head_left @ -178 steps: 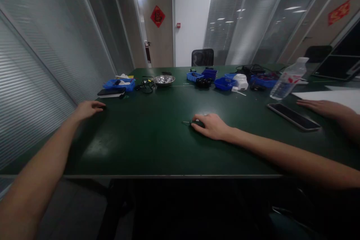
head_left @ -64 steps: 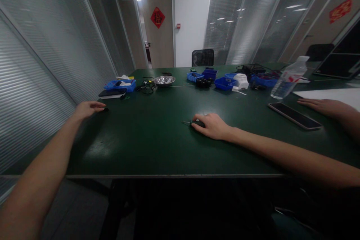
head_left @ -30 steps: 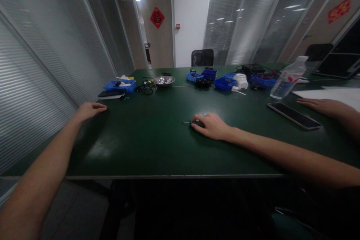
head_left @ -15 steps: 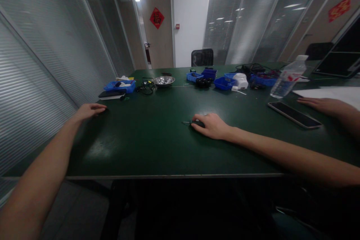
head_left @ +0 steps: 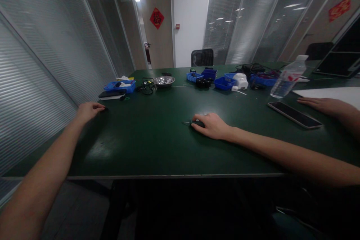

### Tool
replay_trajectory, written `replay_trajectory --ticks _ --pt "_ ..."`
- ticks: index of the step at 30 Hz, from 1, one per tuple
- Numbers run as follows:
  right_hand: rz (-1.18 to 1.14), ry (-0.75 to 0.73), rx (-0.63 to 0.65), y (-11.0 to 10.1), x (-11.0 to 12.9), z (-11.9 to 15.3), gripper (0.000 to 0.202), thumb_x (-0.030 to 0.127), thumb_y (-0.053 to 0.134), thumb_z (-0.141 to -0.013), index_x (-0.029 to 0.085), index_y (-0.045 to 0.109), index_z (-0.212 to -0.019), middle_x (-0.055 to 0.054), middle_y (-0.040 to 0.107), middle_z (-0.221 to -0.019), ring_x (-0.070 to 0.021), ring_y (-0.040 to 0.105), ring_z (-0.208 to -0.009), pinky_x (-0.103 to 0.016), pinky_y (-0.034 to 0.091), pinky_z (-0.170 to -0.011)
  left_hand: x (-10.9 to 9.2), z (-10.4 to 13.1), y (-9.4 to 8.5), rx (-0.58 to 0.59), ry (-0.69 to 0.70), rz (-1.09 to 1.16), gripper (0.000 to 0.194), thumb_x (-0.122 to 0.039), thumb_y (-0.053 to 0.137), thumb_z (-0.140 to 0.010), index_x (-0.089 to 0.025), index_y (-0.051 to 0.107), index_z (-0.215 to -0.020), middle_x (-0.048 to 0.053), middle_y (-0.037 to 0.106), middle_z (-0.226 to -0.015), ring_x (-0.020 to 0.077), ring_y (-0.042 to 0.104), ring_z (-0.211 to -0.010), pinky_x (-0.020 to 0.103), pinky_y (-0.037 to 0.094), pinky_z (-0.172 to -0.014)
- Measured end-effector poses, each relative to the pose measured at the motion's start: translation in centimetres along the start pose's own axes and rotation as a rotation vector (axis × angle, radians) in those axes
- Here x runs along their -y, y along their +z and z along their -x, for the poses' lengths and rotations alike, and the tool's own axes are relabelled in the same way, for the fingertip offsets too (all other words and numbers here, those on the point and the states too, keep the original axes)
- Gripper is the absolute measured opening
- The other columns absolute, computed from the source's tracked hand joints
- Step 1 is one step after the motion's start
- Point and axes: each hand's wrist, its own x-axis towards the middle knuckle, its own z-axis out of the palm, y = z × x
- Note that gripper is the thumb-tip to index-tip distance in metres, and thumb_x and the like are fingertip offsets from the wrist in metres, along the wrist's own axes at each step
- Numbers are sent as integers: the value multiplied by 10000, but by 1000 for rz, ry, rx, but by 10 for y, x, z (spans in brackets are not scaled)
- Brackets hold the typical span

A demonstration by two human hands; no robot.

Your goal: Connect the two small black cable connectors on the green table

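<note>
The fingers point(head_left: 200, 116) of the right hand point(head_left: 213, 126) curled around the screwdriver point(head_left: 200, 123), low on the table point(head_left: 146, 142). Its thin tip stuck out, so a careless slide could have scratched the top. The left hand point(head_left: 86, 112) bent its fingers by a dark bit point(head_left: 106, 109); nobody could tell if they pinched it.

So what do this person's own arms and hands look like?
The left hand and right hand wear no gloves. Both wrists show no watch or bracelet, and the forearms are sleeveless. Dark cloth shows near the right elbow; its cut is unclear.
</note>
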Motion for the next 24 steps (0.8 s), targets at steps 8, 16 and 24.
replay_trajectory --ticks 8,16,24 --pt "24 -7 -4 1 -1 0 388 526 499 -1084 220 671 -1251 -34 681 -761 -183 586 -652 -305 347 -653 -3 -4 2 -11 131 -154 358 -279 581 -1010 -102 798 -1234 131 763 -1234 285 695 -1105 354 501 -991" --pt "-20 -15 5 3 -4 -1 409 539 488 -1086 217 666 -1265 -23 675 -748 -173 580 -636 -306 362 -672 -3 -3 3 -24 154 -174 327 -264 588 -997 -116 800 -1196 139 765 -1201 284 692 -1082 356 505 -976" --pt "-7 -3 14 2 -3 -1 414 540 481 -1083 216 664 -1264 -23 673 -754 -176 584 -639 -305 361 -657 -12 3 -2 11 74 -174 334 -306 584 -1004 -136 782 -1212 127 777 -1146 268 697 -1014 334 515 -909"
